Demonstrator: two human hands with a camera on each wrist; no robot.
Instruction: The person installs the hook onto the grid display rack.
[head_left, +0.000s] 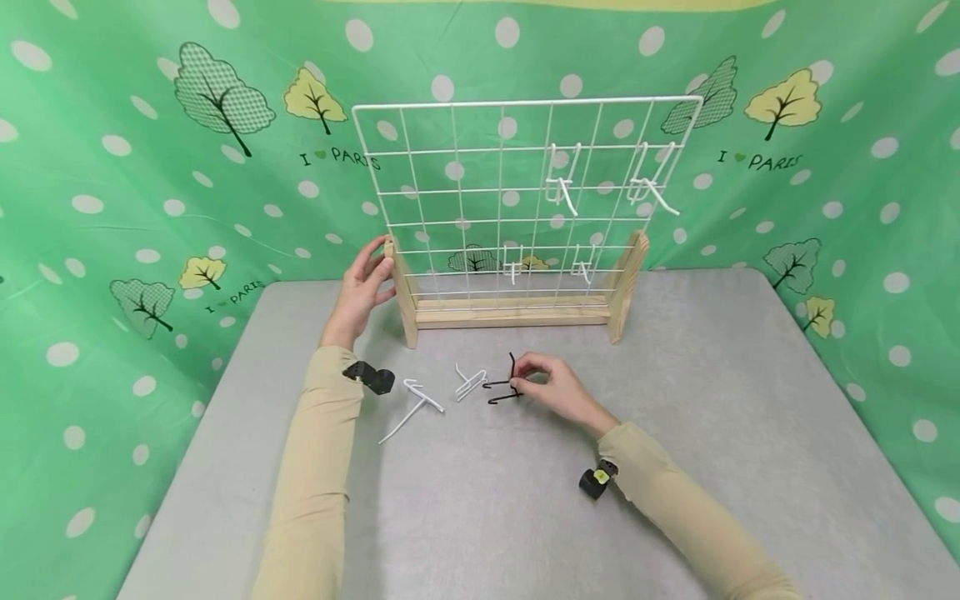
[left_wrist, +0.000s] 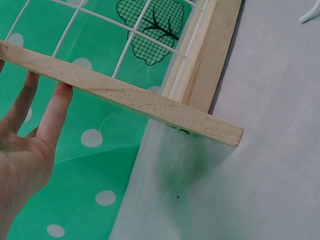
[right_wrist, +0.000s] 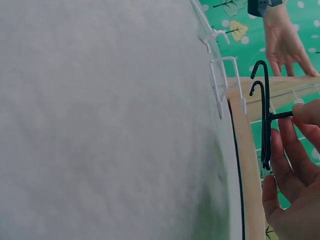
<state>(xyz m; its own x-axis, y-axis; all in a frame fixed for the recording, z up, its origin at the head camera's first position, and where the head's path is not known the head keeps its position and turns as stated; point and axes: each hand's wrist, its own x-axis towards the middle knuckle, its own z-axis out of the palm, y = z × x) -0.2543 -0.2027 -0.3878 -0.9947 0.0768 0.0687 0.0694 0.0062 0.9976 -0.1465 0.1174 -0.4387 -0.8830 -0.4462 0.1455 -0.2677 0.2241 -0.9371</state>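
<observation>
My right hand (head_left: 558, 387) pinches a black double-wire display hook (right_wrist: 265, 117) by its short stem, just above the table. Two curled ends of the hook point left in the head view. My left hand (head_left: 360, 292) touches the outer side of the rack's left wooden post (left_wrist: 115, 92), its fingers fairly straight. The rack carries an upright white wire grid (head_left: 480, 192). Two larger white hooks (head_left: 562, 183) hang at its upper right, and two small white hooks (head_left: 512, 267) hang low. Left of the black hook, a short white hook (head_left: 470, 382) and a long-armed white hook (head_left: 420, 404) lie on the table.
Beneath everything spreads a grey table (head_left: 480, 517). A green dotted cloth (head_left: 150, 217) with printed trees covers the wall behind and both sides. The rack's wooden base bar (head_left: 513, 317) runs between its two posts near the table's back edge.
</observation>
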